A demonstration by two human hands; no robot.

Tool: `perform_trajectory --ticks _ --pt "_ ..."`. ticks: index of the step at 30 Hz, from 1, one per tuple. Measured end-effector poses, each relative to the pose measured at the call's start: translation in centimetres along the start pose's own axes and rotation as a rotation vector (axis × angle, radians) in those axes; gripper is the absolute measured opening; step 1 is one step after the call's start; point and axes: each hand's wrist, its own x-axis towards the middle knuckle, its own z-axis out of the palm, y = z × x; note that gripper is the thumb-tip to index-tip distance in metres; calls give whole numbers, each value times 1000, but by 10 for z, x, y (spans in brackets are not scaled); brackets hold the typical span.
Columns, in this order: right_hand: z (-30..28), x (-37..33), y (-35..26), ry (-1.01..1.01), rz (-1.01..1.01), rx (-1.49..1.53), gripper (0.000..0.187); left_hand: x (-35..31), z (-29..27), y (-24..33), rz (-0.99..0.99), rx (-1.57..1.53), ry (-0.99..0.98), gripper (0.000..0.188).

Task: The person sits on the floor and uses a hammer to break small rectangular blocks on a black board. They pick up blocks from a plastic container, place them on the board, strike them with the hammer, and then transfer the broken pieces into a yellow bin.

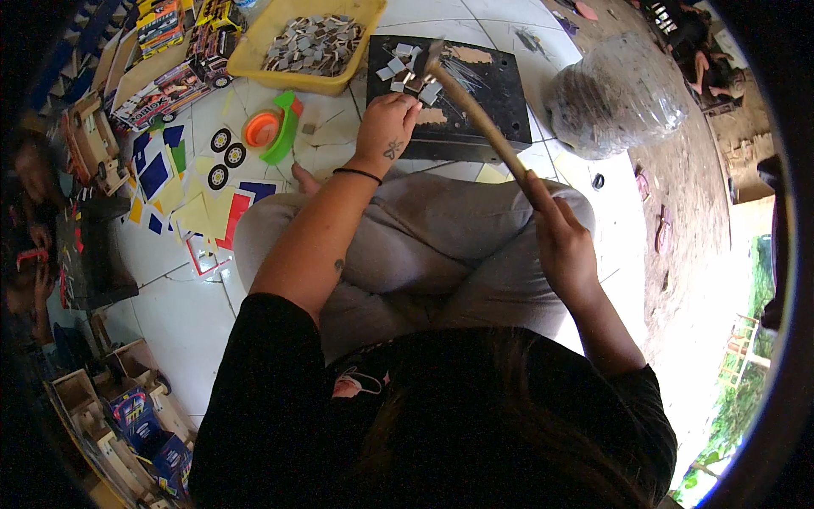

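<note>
Nearest us, our crossed legs [441, 254] rest on the tiled floor [170, 314]. Our right hand [564, 246] is clamped on a hammer [475, 110], its head over small grey squares [407, 72] on a black block [483, 93]. Our left hand [386, 127], fingers curled, rests on the block's near edge beside them. We judge the work partly done: a yellow tray [254, 55] holds many more squares. Coloured cut-outs [182, 195], toy wheels [225, 153] and a plastic bag [615, 93] lie around; nothing blocks the block.
</note>
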Motion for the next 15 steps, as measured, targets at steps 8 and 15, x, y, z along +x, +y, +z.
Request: perform_trajectory --ticks 8,15 --pt "10 3 6 7 -34 60 64 -1 -1 2 -11 -11 21 14" --pt "8 4 6 0 -40 95 62 -1 -1 0 -18 -22 18 14"
